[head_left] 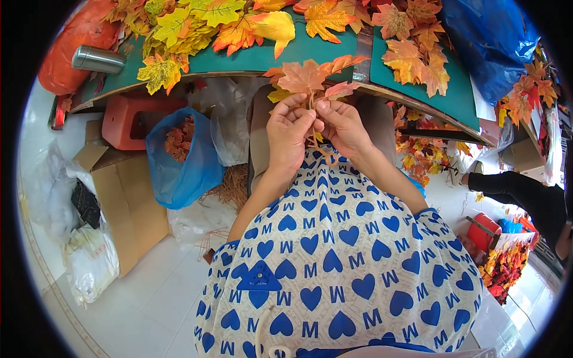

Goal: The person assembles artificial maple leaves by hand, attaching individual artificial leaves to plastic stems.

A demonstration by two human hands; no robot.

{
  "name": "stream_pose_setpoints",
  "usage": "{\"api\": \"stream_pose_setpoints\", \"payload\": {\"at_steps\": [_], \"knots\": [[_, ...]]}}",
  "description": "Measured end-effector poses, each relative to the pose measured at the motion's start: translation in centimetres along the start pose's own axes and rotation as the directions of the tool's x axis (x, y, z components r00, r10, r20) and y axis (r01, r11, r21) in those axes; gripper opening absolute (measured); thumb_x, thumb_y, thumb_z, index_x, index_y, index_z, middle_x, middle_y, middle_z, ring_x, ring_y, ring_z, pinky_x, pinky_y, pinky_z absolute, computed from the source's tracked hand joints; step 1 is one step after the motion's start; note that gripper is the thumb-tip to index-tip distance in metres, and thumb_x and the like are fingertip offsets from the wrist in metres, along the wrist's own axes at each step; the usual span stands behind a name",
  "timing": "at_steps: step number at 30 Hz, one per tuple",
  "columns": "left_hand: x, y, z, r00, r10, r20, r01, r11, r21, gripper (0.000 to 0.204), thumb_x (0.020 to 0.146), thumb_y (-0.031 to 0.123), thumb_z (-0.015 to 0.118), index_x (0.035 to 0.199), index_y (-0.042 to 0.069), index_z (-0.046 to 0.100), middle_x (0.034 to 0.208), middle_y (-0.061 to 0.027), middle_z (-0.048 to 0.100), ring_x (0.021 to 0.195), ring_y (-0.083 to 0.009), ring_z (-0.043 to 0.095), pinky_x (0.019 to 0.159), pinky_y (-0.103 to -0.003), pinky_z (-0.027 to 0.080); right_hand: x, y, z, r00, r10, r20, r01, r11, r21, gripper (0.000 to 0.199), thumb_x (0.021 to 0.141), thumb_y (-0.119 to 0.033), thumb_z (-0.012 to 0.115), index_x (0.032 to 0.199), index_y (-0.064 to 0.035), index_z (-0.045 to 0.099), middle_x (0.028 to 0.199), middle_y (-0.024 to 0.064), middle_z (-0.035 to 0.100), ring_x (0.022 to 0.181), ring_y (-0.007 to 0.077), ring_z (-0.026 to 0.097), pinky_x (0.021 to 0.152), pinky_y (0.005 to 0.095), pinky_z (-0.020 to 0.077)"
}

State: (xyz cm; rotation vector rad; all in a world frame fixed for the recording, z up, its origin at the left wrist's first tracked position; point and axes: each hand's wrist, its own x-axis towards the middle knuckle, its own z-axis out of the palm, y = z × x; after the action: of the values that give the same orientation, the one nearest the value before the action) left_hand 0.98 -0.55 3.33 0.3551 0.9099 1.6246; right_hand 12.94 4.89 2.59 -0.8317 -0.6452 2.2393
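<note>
Orange leaf sprig [310, 80] pinched between both hands' fingertips [310, 110].

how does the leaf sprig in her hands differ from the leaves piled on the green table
The leaf sprig is pinched by the left hand and right hand at its stem; the piled leaves lie loose on the green table. The sprig is pale orange-pink; the pile is mixed with bright yellows. Both are maple-shaped.
</note>
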Motion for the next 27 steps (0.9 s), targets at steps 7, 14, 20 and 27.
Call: {"api": "stream_pose_setpoints", "payload": {"at_steps": [7, 14, 20, 27], "knots": [[0.0, -0.3, -0.2, 1.0, -0.005, -0.013, 0.005, 1.0, -0.01, 0.031, 0.082, -0.002, 0.061, 0.111, -0.002, 0.049, 0.079, -0.007, 0.061, 0.066, -0.0133, 0.062, 0.058, -0.022, 0.052, 0.0, 0.2, 0.0, 0.994, -0.085, -0.074, 0.073, 0.987, -0.141, 0.017, 0.088, -0.017, 0.061, 0.092, -0.0002, 0.063, 0.078, 0.0011, 0.061, 0.064, 0.0058, 0.055, 0.06, 0.019, 0.0475], [0.4, -0.8, -0.8, 0.996, 0.074, -0.043, -0.072, 0.996, 0.05, 0.027, 0.082, -0.005, 0.06, 0.106, -0.001, 0.048, 0.079, -0.0081, 0.058, 0.064, -0.0142, 0.061, 0.059, -0.024, 0.053, 0.2, 0.4, -0.5, 0.988, -0.153, -0.024, 0.138, 0.941, -0.309, 0.016, 0.087, -0.011, 0.062, 0.092, 0.0042, 0.062, 0.079, 0.0054, 0.064, 0.066, 0.0086, 0.059, 0.062, 0.0207, 0.0499], [0.9, -1.0, -1.1, 0.995, 0.094, -0.025, -0.091, 0.992, 0.089, 0.026, 0.081, -0.009, 0.057, 0.103, -0.001, 0.047, 0.079, -0.0088, 0.056, 0.063, -0.0141, 0.059, 0.058, -0.024, 0.052, 0.2, 0.8, -0.4, 0.977, -0.194, -0.093, 0.162, 0.948, -0.274, 0.017, 0.086, -0.01, 0.063, 0.091, 0.0065, 0.061, 0.077, 0.008, 0.064, 0.068, 0.0121, 0.062, 0.065, 0.0223, 0.0524], [0.8, -1.2, -1.4, 0.995, 0.097, -0.009, -0.097, 0.994, 0.06, 0.023, 0.08, -0.011, 0.056, 0.098, 0.0, 0.046, 0.079, -0.0091, 0.055, 0.061, -0.0151, 0.058, 0.057, -0.025, 0.052, 0.4, 1.3, -0.9, 0.981, -0.184, -0.053, 0.156, 0.929, -0.335, 0.017, 0.087, -0.01, 0.061, 0.09, 0.0068, 0.061, 0.076, 0.0069, 0.064, 0.067, 0.0109, 0.061, 0.066, 0.0223, 0.0525]]}}
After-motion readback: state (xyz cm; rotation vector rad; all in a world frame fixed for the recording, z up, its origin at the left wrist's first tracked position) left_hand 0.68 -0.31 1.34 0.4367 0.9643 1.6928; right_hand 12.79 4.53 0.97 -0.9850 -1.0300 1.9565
